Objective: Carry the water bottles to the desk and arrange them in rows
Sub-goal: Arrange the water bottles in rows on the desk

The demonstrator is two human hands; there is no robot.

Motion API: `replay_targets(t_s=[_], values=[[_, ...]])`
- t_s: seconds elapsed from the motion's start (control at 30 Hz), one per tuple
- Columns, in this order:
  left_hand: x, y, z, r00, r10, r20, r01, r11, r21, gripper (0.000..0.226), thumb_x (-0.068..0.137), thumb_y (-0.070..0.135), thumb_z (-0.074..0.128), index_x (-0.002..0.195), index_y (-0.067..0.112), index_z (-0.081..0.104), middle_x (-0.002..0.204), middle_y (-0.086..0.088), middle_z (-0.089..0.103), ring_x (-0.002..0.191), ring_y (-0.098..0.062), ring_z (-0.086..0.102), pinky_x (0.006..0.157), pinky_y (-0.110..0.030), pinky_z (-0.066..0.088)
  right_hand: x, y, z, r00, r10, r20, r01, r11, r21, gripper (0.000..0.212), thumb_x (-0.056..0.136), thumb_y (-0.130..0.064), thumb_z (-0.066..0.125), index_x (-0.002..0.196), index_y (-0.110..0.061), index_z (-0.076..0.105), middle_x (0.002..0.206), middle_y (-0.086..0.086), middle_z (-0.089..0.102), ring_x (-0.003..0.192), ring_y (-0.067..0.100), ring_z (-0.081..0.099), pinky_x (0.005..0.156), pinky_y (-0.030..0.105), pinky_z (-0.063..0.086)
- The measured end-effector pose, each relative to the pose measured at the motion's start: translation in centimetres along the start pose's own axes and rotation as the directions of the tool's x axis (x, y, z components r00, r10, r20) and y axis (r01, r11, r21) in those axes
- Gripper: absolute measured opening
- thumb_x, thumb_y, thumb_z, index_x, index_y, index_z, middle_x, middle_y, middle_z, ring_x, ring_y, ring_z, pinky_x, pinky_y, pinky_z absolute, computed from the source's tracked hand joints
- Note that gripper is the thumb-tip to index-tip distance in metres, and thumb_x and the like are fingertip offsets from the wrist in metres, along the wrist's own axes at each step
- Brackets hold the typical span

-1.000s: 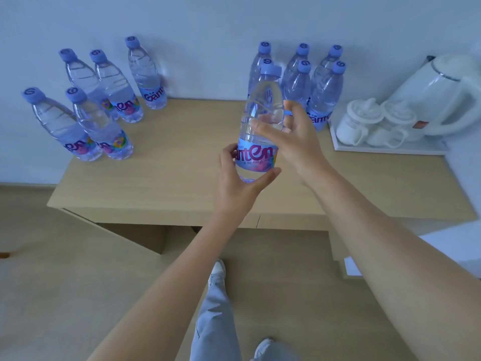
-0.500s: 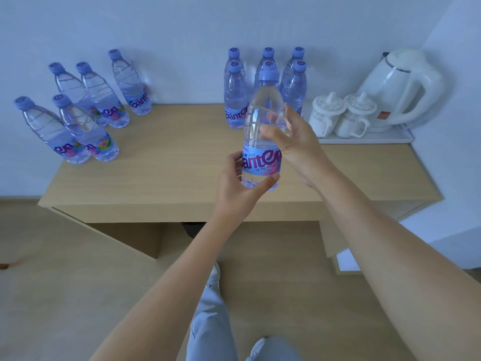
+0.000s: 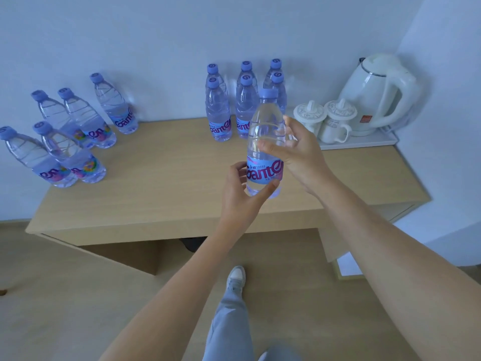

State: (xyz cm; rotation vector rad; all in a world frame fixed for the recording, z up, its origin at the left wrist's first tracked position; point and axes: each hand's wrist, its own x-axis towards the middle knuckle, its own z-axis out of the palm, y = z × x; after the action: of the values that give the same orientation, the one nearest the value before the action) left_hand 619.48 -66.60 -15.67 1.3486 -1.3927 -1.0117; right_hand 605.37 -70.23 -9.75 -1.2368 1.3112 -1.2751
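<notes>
Reaching forward, both arms extend over the worktop (image 3: 161,188). Left hand (image 3: 240,196) grips the held bottle (image 3: 265,142) low, thumb across the label; right hand (image 3: 299,155) grips its middle, fingers curled round. Bottle upright, capped, clear liquid inside, above the worktop's front half. Six bottles (image 3: 243,100) stand at 12 o'clock; five bottles (image 3: 70,134) at 9–10 o'clock; kettle (image 3: 374,92), two lidded cups (image 3: 325,118) at 2 o'clock.

Held upright above the desk (image 3: 166,194) — one clear water bottle (image 3: 265,144), blue cap, blue-pink label. Stood behind it, six bottles (image 3: 218,110) in two rows — five more (image 3: 78,142) grouped at left.
</notes>
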Motion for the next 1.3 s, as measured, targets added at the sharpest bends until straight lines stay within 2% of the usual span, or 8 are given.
replay_targets(t_s=[0.13, 0.3, 0.47, 0.57, 0.63, 0.77, 0.9, 1.3], values=[[2.4, -1.1, 1.4, 0.997, -0.003, 0.077, 0.000, 0.999, 0.035, 0.058, 0.074, 0.034, 0.084, 0.122, 0.022, 0.055, 0.116, 0.007, 0.063, 0.106, -0.006, 0.059, 0.089, -0.022, 0.048, 1.3, 1.5, -0.6, 0.999, -0.018, -0.044, 0.015, 0.998, -0.065, 0.072, 0.075, -0.023, 0.086, 0.137, -0.022, 0.048, 0.118, -0.011, 0.055, 0.093, -0.004, 0.064, 0.080, 0.019, 0.053], [6.2, -3.1, 3.8, 0.991, -0.018, 0.135, 0.009, 0.998, 0.067, 0.056, 0.070, 0.035, 0.087, 0.115, 0.022, 0.057, 0.108, 0.011, 0.067, 0.099, 0.002, 0.063, 0.082, -0.014, 0.048, 3.6, 4.1, -1.8, 0.998, -0.045, -0.055, 0.038, 0.993, -0.113, 0.073, 0.080, -0.015, 0.082, 0.142, -0.012, 0.045, 0.135, 0.010, 0.056, 0.110, 0.024, 0.064, 0.094, 0.037, 0.055], [9.4, -5.8, 6.2, 0.989, -0.026, 0.149, 0.017, 0.998, 0.061, 0.063, 0.067, 0.034, 0.088, 0.115, 0.015, 0.052, 0.111, 0.005, 0.064, 0.104, -0.007, 0.062, 0.086, -0.024, 0.050, 6.0, 7.5, -2.6, 0.995, -0.081, -0.066, 0.073, 0.991, -0.107, 0.066, 0.084, -0.007, 0.078, 0.141, -0.009, 0.044, 0.118, -0.011, 0.064, 0.099, -0.002, 0.067, 0.086, 0.021, 0.055], [11.0, -7.4, 7.1, 0.987, -0.013, 0.158, 0.005, 0.999, 0.049, 0.064, 0.067, 0.032, 0.089, 0.115, 0.013, 0.051, 0.112, 0.004, 0.063, 0.103, -0.004, 0.062, 0.083, -0.017, 0.048, 7.3, 9.2, -2.9, 0.992, -0.111, -0.064, 0.104, 0.988, -0.115, 0.069, 0.085, -0.009, 0.077, 0.144, -0.009, 0.041, 0.130, 0.002, 0.063, 0.116, 0.015, 0.065, 0.099, 0.038, 0.053], [12.0, -8.5, 7.5, 0.989, 0.004, 0.146, -0.011, 0.999, 0.046, 0.063, 0.067, 0.032, 0.089, 0.115, 0.015, 0.051, 0.112, 0.005, 0.062, 0.104, -0.002, 0.061, 0.082, -0.014, 0.047, 8.1, 10.3, -2.9, 0.988, -0.135, -0.080, 0.124, 0.984, -0.130, 0.067, 0.085, -0.010, 0.077, 0.142, -0.012, 0.042, 0.128, -0.002, 0.063, 0.118, 0.016, 0.064, 0.102, 0.041, 0.052], [13.7, -9.9, 8.1, 0.993, 0.032, 0.115, -0.038, 0.998, 0.053, 0.063, 0.064, 0.030, 0.090, 0.112, 0.018, 0.050, 0.113, 0.002, 0.061, 0.104, -0.004, 0.061, 0.086, -0.020, 0.050, 9.4, 11.8, -2.7, 0.979, -0.182, -0.094, 0.163, 0.970, -0.182, 0.064, 0.085, -0.012, 0.077, 0.136, -0.025, 0.041, 0.125, -0.014, 0.060, 0.121, 0.014, 0.061, 0.106, 0.046, 0.047], [15.5, -10.6, 8.6, 0.992, 0.062, 0.114, -0.067, 0.997, 0.035, 0.063, 0.065, 0.028, 0.090, 0.111, 0.017, 0.048, 0.112, 0.002, 0.060, 0.105, -0.007, 0.060, 0.089, -0.022, 0.049, 11.0, 12.2, -2.6, 0.978, -0.181, -0.100, 0.159, 0.968, -0.196, 0.071, 0.086, -0.010, 0.076, 0.145, -0.008, 0.036, 0.140, 0.010, 0.053, 0.133, 0.027, 0.052, 0.111, 0.052, 0.040], [20.3, -10.7, 10.2, 0.991, 0.088, 0.100, -0.097, 0.991, 0.092, 0.066, 0.064, 0.020, 0.090, 0.108, 0.001, 0.044, 0.112, -0.012, 0.059, 0.105, -0.024, 0.061, 0.090, -0.044, 0.051, 14.6, 12.7, -2.1, 0.965, -0.227, -0.133, 0.177, 0.934, -0.312, 0.082, 0.092, -0.016, 0.069, 0.155, -0.003, 0.018, 0.153, 0.013, 0.041, 0.143, 0.025, 0.039, 0.117, 0.047, 0.034]])
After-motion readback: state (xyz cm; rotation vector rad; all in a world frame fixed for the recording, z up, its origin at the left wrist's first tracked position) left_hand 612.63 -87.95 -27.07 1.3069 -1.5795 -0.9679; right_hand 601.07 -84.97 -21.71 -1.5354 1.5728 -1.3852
